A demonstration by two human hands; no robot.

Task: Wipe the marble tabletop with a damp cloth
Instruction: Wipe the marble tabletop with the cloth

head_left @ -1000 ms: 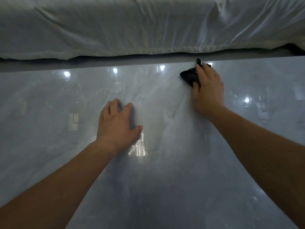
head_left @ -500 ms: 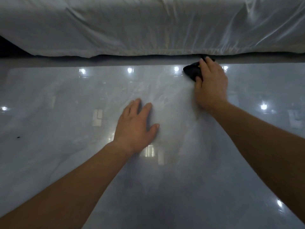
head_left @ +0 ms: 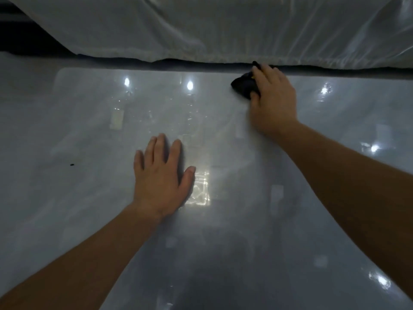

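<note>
You're pressing the small dark bunched cloth (head_left: 243,87) onto the glossy grey-white marble desk (head_left: 89,198) at about 1 o'clock. It's sitting right at the far edge, just under the hem of the translucent white plastic sheet (head_left: 201,27). Your right hand (head_left: 273,101) is covering most of it, with the grip wrapping the wad: fingers curling over the top, thumb tucking against the near side. Your left hand (head_left: 161,177) is lying flat near centre, fingers straight, grip holding nothing, probably bracing you.

The cloth is looking soft, light and limp, so it's likely bunching or rolling if you're pushing from one corner. Taking it across the middle of the wad under a flat palm is looking safer. The polished marble is probably running slick where wet. A small dark speck (head_left: 72,164) is sitting at 9 o'clock, well apart from the cloth.
</note>
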